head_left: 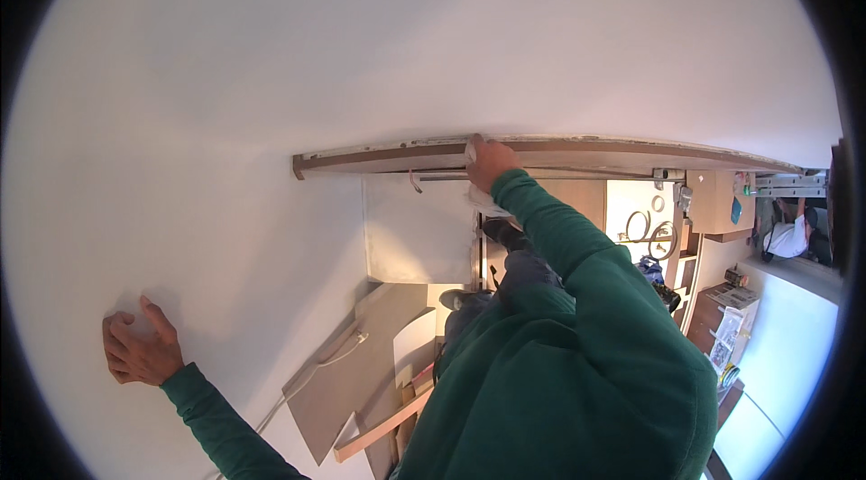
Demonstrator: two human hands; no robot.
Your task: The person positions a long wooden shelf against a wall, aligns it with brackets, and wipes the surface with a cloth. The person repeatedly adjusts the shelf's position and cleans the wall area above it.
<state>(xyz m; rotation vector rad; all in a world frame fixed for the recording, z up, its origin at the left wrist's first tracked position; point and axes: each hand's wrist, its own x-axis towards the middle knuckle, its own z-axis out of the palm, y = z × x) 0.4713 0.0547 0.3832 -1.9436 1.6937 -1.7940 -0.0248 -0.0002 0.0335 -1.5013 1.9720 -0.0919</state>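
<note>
Dark green long-sleeved top on the person's torso, nearest the viewer. Right hand: fingers bent over the long, narrow brown board, which runs along the smooth white wall, its upper edge flecked with white; whitish crumpled material shows at this hand, fingers closed upon it. Left hand: well apart from the right, at the wall, fingers curled, thumb raised; whether it holds anything cannot be told. Beneath the board: thin metal rod with pale pinkish hook.
</note>
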